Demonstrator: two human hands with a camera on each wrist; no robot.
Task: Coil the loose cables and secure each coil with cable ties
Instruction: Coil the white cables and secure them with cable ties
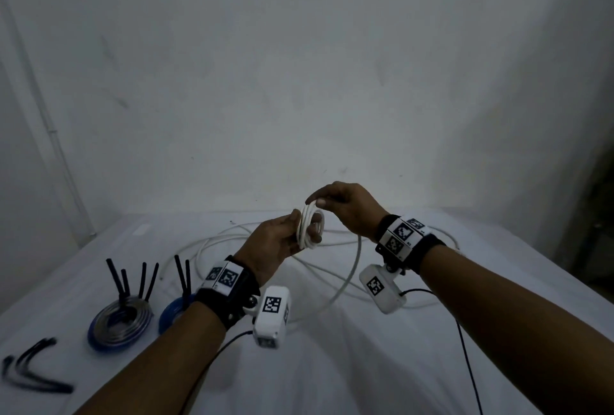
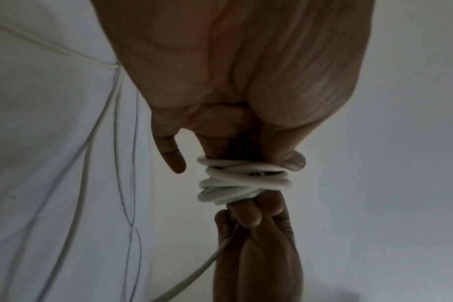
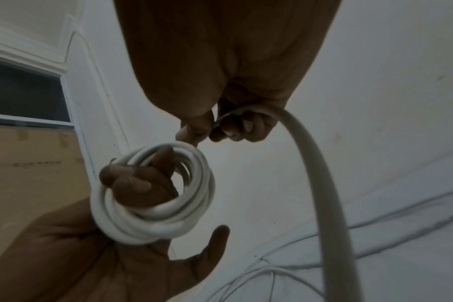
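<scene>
A small coil of white cable (image 1: 310,230) (image 2: 243,181) (image 3: 155,194) is wound around the fingers of my left hand (image 1: 282,241) (image 3: 132,181), which grips it above the table. My right hand (image 1: 335,203) (image 3: 220,126) pinches the free run of the same white cable (image 3: 318,173) at the top of the coil. That run (image 1: 352,268) curves down to loose white loops (image 1: 216,245) on the white table (image 1: 332,364). Loose black cable ties (image 1: 33,371) lie at the front left.
Two coiled blue-and-grey cables (image 1: 119,321) (image 1: 174,311) with upright black tie ends (image 1: 133,278) sit on the left of the table. A white wall (image 1: 299,82) stands behind it. Black camera leads (image 1: 465,348) hang from my wrists.
</scene>
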